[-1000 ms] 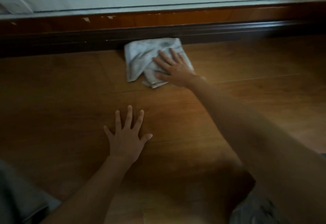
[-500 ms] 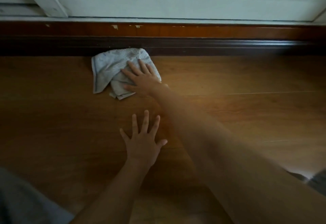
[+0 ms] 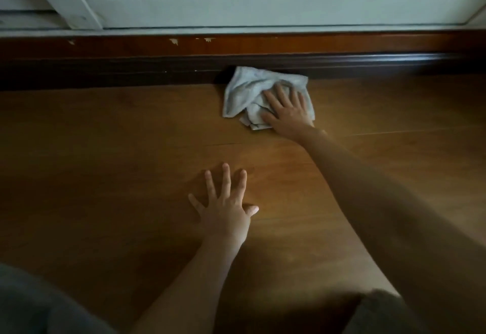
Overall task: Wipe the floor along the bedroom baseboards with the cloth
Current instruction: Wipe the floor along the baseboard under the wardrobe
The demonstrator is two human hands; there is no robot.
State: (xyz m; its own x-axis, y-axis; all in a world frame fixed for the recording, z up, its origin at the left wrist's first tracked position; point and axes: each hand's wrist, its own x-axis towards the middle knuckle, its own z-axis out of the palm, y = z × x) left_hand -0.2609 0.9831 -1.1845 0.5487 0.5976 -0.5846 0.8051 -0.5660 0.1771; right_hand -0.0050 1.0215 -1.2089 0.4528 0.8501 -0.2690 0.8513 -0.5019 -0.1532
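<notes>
While left hand [image 3: 223, 210] splays flat on floor [image 3: 105, 162], right hand [image 3: 288, 112] presses cloth [image 3: 242, 91], fingers straight

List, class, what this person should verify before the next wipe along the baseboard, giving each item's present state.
1. Right hand flat on the cloth: ok.
2. Cloth's far edge against the baseboard: ok.
3. Left hand braced flat on the floor: ok.
4. Cloth spread flat: not ok, bunched.
5. Floor beside the cloth free of objects: ok.
6. Cloth damp or clean enough: cannot tell.
</notes>
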